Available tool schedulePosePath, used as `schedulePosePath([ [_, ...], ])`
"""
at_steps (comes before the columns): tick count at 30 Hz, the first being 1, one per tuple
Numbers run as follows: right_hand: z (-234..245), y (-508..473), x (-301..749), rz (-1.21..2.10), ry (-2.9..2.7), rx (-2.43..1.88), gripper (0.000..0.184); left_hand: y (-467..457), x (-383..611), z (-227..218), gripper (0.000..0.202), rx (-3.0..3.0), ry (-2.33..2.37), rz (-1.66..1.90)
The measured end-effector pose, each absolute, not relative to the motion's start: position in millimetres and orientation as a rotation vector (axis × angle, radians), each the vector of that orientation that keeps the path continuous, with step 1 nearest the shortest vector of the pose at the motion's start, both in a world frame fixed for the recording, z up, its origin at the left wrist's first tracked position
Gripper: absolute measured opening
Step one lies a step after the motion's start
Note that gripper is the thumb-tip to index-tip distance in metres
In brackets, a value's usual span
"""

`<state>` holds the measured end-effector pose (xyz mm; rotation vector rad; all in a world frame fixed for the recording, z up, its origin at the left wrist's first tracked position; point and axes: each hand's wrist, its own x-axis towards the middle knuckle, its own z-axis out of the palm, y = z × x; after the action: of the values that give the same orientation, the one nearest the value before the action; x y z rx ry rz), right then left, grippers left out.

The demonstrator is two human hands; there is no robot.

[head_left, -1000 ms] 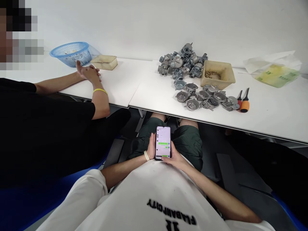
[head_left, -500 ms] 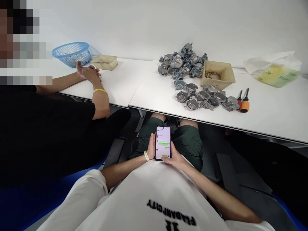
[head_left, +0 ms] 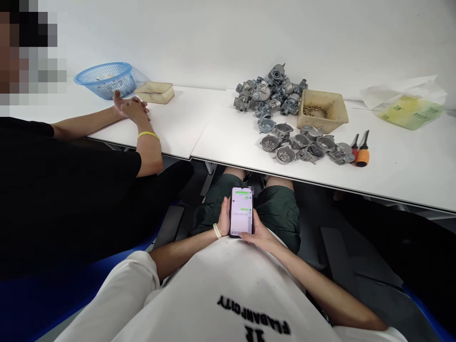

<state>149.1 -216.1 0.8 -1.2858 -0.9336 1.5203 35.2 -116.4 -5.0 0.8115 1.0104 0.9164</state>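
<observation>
A smartphone (head_left: 241,209) with a lit chat screen and a keyboard area rests upright over my lap, below the table edge. My left hand (head_left: 223,219) closes around its left side, a pale band on the wrist. My right hand (head_left: 261,232) grips its lower right side, with the thumb lying on the bottom of the screen. The fingers behind the phone are hidden. On the table beyond lie a heap of grey metal carburetors (head_left: 261,92) and, nearer to me, several round open carburetor parts (head_left: 285,154).
A beige bin (head_left: 338,116) of small brass pieces stands beside the heap. Two screwdrivers (head_left: 362,154) lie to its right, near a plastic bag (head_left: 409,111). At left are a blue basket (head_left: 107,78), a shallow tray (head_left: 155,92) and a co-worker's clasped hands (head_left: 131,108).
The phone's screen has changed: the chat has shifted up and a keyboard area now fills its lower part. Both hands keep their places on the phone.
</observation>
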Motion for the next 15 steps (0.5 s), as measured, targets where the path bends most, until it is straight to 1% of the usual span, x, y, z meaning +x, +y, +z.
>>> schedulePosePath([
  [2,1,-216,149,1.528,-0.891,-1.275,0.088,-116,35,-3,0.053,0.801,1.018,0.911],
  [3,2,-216,149,1.527,-0.862,-1.266,0.084,-116,35,-1,0.053,0.805,1.009,0.909],
  [6,1,-217,150,1.502,-0.787,-1.261,0.058,-116,34,2,0.058,0.796,0.905,0.843],
  [8,-1,-217,151,1.465,-0.759,-1.287,0.046,-116,33,4,0.06,0.756,0.811,0.798],
  [10,-5,-217,152,1.424,-0.741,-1.318,0.041,-117,33,4,0.062,0.706,0.75,0.775],
  [15,-13,-217,154,1.358,-0.736,-1.374,0.039,-117,33,4,0.061,0.644,0.693,0.731],
])
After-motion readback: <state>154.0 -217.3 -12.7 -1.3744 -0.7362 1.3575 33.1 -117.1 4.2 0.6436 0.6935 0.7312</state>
